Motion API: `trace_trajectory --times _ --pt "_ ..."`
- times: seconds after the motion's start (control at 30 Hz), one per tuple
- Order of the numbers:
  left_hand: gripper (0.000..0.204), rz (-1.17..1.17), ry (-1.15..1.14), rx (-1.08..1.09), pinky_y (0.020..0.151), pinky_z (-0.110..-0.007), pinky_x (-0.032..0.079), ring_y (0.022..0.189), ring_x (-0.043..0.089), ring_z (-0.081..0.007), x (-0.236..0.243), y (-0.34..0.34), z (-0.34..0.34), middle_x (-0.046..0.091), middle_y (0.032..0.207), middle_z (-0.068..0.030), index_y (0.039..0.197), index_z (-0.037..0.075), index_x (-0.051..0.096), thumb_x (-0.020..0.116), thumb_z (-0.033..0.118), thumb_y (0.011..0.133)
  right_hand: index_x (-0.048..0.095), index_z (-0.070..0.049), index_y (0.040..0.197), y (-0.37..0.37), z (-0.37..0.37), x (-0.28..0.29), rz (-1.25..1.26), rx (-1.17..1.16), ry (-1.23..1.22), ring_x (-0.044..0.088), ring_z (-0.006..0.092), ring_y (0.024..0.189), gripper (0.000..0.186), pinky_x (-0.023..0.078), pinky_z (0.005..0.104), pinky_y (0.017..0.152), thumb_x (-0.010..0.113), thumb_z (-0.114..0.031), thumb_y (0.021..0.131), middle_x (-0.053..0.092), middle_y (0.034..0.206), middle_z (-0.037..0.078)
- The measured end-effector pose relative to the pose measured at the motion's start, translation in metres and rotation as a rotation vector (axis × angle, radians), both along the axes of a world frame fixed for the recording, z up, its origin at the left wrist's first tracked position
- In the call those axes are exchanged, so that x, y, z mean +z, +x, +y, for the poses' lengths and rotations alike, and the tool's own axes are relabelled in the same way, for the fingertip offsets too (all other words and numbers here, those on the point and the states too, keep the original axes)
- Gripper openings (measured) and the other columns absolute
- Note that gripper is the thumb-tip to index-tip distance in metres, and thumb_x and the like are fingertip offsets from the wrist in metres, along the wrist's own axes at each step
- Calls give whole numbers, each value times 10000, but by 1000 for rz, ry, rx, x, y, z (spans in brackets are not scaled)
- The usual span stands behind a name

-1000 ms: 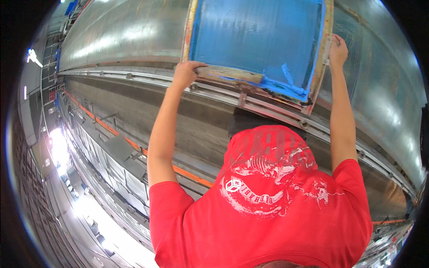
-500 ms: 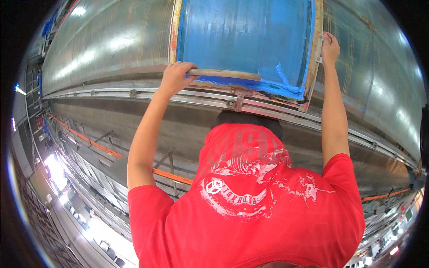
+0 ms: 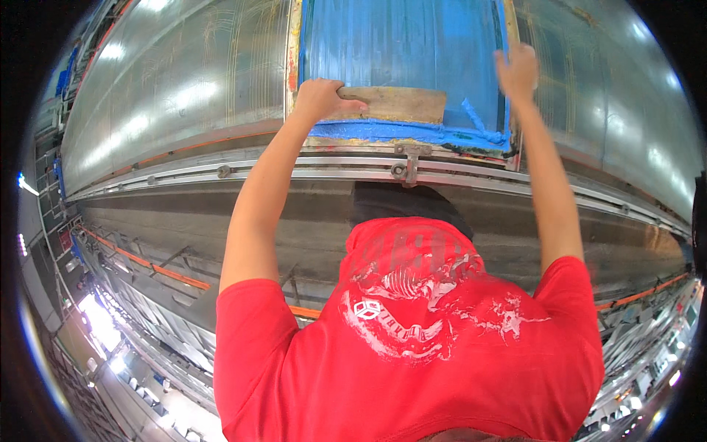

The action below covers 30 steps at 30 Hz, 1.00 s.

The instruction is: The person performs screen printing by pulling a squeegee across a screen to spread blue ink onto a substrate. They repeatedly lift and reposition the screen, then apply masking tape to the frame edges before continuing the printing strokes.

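My left hand (image 3: 321, 99) is closed on the left end of a wooden-handled squeegee (image 3: 405, 104), with the thumb along its near face. The squeegee lies crosswise near the front of a blue-coated screen printing frame (image 3: 293, 59). Just in front of it runs a thick band of blue ink (image 3: 375, 131). A separate streak of ink (image 3: 473, 114) lies to the right of the squeegee. Over the frame's right rail is my right hand (image 3: 519, 72), somewhat blurred. Its thumb stands apart from the other fingers, and I see nothing held in it.
A metal rail (image 3: 309, 168) crosses in front of the frame, with a bracket (image 3: 409, 163) at the frame's near edge. Long shiny table surfaces (image 3: 177, 96) stretch to both sides. An orange bar (image 3: 147, 259) runs lower at the left.
My right hand has left the frame's right rail and moved left. My left hand has shifted slightly up and right with the squeegee, which now tilts to show its broad face.
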<state>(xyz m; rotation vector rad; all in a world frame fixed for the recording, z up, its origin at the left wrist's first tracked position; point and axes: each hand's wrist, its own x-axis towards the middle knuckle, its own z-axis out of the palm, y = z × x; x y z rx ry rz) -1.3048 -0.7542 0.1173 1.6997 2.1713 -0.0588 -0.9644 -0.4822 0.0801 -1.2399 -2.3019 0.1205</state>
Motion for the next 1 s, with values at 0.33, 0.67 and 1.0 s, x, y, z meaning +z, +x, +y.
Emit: trace_trajectory --times 0.33,0.67,1.0 --pt "1027 -262 -396 42 868 -431 529 976 681 -367 6 -72 121 709 1033 -231 1032 -53 725 699 848 539 546 -16 1355 -142 20 61 -304 724 -1174 605 252 1122 706 454 379 984 715 -480 850 683 1160 105" --pt "736 -114 176 -17 800 -412 546 903 697 -309 25 -202 286 728 919 -161 1002 29 739 790 661 628 687 -42 1114 -275 175 75 -319 495 -461 654 342 989 488 513 409 863 798 -264 694 698 1055 178" --pt "346 -125 288 48 760 -403 542 858 684 -291 8 -182 255 728 913 -82 1016 196 764 776 367 716 729 -132 1025 -248 133 41 -133 393 -375 651 352 902 298 517 460 787 750 -205 736 707 913 131"
